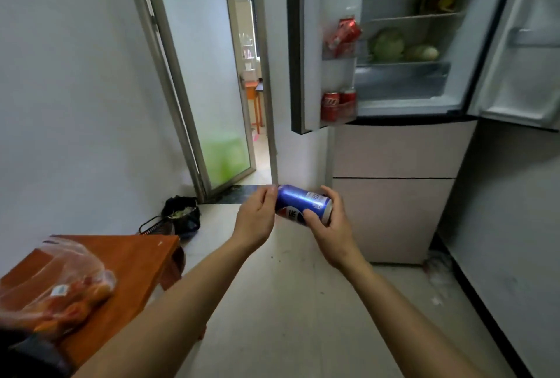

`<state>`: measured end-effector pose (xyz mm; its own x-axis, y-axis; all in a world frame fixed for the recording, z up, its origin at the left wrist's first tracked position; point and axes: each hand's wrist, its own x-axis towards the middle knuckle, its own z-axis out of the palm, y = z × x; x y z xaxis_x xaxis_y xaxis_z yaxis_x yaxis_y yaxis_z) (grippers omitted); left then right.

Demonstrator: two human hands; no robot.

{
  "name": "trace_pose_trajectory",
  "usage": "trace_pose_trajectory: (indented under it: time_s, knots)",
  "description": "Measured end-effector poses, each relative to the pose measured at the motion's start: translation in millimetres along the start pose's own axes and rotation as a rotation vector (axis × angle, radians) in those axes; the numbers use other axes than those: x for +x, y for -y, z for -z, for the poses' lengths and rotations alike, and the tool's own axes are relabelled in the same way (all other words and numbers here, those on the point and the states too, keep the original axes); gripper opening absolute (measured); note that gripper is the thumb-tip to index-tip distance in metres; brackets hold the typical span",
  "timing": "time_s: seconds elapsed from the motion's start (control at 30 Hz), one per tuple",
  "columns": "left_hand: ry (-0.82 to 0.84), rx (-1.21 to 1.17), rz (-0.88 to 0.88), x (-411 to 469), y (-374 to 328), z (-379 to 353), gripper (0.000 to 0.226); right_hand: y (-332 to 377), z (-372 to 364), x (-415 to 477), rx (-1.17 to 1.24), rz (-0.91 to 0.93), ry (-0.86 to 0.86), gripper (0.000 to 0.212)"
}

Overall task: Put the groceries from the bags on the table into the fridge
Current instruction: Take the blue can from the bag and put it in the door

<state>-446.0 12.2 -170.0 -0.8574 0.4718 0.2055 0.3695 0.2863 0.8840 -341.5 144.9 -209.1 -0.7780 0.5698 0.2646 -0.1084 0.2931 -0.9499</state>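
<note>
Curled round the right half of a blue metal drink can (303,203), the right hand (333,226) grasps it firmly: its thumb lies across the near side and its fingers wrap over the top and far side. The left hand (257,220) has its palm turned toward the can and its fingers nearly straight, the tips resting against the can's left end without closing on it.

The can lies almost on its side between the two hands, its left end a little higher than its right, held in the air above the pale tiled floor (288,302) and in front of the fridge (394,150), below its open upper doors. It is glossy deep blue with a silver rim at the right end, a white printed panel on top and a red, white and blue round logo on the near side, partly covered by the thumb.

Red drink cans (330,106) stand in the bins of the open left fridge door (306,44), and round green cabbages (388,44) sit on a shelf inside. At lower left, a clear plastic bag (57,283) of orange and red produce rests on an orange-brown wooden table (142,259).
</note>
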Motion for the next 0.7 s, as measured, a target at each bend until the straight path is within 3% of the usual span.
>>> trace_pose_trajectory:
  time_s: [0.23,0.4,0.7]
  knots:
    - [0.065,-0.195,-0.210,107,-61,-113,0.030,-22,113,112,-0.223,0.063,-0.049,0.086]
    - [0.074,-0.234,-0.400,221,-87,-174,0.028,-29,167,229,-0.348,0.161,-0.152,0.081]
    - [-0.051,0.051,-0.760,423,-195,-207,0.039,23,240,450,-0.432,0.418,-0.229,0.076]
